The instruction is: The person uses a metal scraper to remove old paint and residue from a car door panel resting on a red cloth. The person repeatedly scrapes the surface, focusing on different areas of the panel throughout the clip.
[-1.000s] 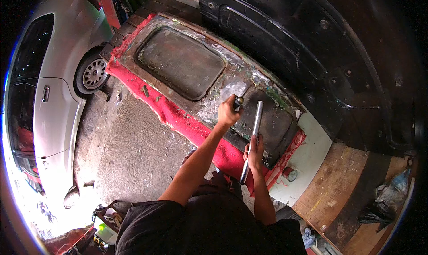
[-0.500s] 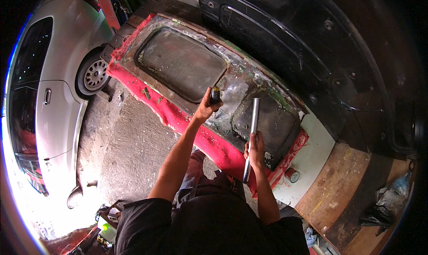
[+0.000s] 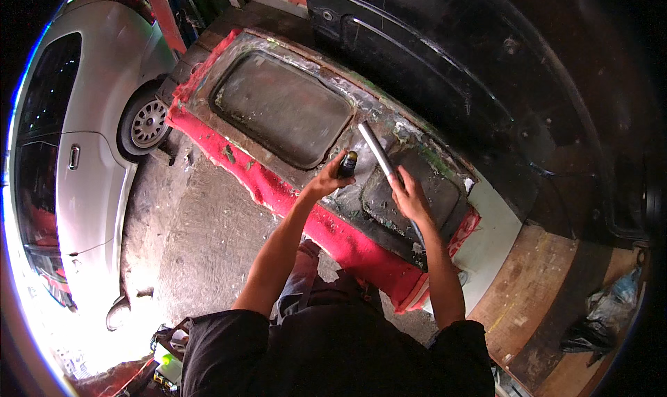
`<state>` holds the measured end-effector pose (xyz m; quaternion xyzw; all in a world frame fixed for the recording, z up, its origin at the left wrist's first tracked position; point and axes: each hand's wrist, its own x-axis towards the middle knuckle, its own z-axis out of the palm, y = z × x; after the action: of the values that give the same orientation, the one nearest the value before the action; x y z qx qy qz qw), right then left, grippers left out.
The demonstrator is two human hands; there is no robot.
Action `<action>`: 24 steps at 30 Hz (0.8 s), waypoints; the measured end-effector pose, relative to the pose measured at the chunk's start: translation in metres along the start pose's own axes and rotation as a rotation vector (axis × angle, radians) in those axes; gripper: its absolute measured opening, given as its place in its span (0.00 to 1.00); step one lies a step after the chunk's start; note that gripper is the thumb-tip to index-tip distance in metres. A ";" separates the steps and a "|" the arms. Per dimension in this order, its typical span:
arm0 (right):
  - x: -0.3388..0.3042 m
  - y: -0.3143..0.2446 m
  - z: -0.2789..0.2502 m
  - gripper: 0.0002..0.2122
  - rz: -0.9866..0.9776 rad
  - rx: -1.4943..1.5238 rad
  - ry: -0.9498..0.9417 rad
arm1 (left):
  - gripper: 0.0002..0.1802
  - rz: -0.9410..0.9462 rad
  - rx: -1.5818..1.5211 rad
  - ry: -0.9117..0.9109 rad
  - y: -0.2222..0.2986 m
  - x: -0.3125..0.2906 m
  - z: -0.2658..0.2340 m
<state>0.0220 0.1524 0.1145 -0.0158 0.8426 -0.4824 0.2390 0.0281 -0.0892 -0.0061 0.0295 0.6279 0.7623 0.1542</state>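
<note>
One bright metal tube [image 3: 376,149] sits in the right hand [image 3: 410,195], whose fingers I see wrapped around it partway along its length. Its long axis runs diagonally in my head view: the far end points up and to the left, away from the wearer, over the middle of the worn panel [image 3: 281,112], and the near end slants down to the right alongside the wrist. I cannot tell from here whether the tube touches the panel.

Just to its left, the left hand [image 3: 328,180] is closed around a short dark object [image 3: 349,163] with a yellowish top; that one points up and slightly right, its tip near the tube but apart from it.

Under both hands I have the panel, scuffed and paint-flecked, with two rounded rectangular areas, its length running from upper left to lower right. Red cloth [image 3: 354,244] shows along its near side. Beyond the panel's right end lie a pale board [image 3: 490,237] and brown wooden boards [image 3: 524,279]. A large black panel [image 3: 431,70] stands behind; a silver car [image 3: 90,168] is at far left.
</note>
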 end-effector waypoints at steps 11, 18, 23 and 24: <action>0.027 -0.026 -0.013 0.32 0.055 0.073 -0.009 | 0.48 -0.069 -0.243 0.082 -0.017 -0.010 -0.010; 0.030 -0.030 -0.009 0.26 0.112 0.116 -0.097 | 0.50 -0.050 -0.266 0.093 -0.016 -0.008 -0.010; 0.040 -0.018 -0.006 0.23 -0.038 -0.011 -0.122 | 0.49 -0.086 -0.148 -0.038 -0.014 -0.001 -0.005; 0.042 -0.017 -0.006 0.20 -0.125 -0.065 -0.082 | 0.50 -0.082 -0.125 -0.068 -0.014 0.000 -0.004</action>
<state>-0.0207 0.1372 0.1145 -0.0959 0.8447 -0.4677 0.2419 0.0303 -0.0904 -0.0202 0.0201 0.5744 0.7915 0.2078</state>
